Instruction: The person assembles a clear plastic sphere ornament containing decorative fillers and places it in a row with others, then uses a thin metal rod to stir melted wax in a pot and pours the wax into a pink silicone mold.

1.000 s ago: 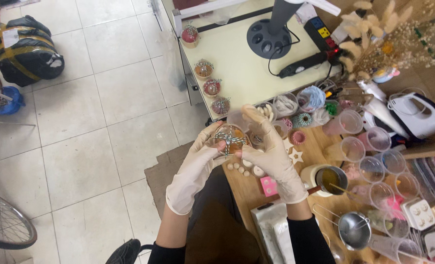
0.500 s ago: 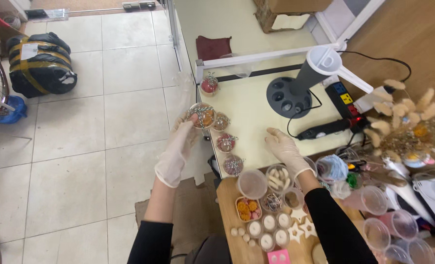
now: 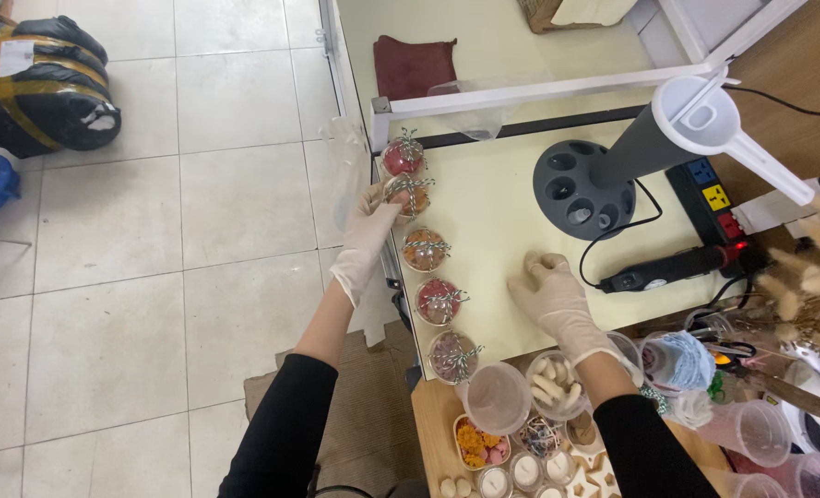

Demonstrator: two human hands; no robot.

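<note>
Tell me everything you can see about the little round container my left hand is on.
The round container is small, clear and looks like plastic, with orange-brown contents and striped twine tied in a bow on top. It sits upright, second in a row of five along the edge of the pale table. The gloved left hand grips its side.

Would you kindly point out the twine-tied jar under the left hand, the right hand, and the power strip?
twine-tied jar (image 3: 407,192): head view, on its twine-crossed top.
right hand (image 3: 556,297): head view, on the gloved back.
power strip (image 3: 713,195): head view, on its socket face.
</note>
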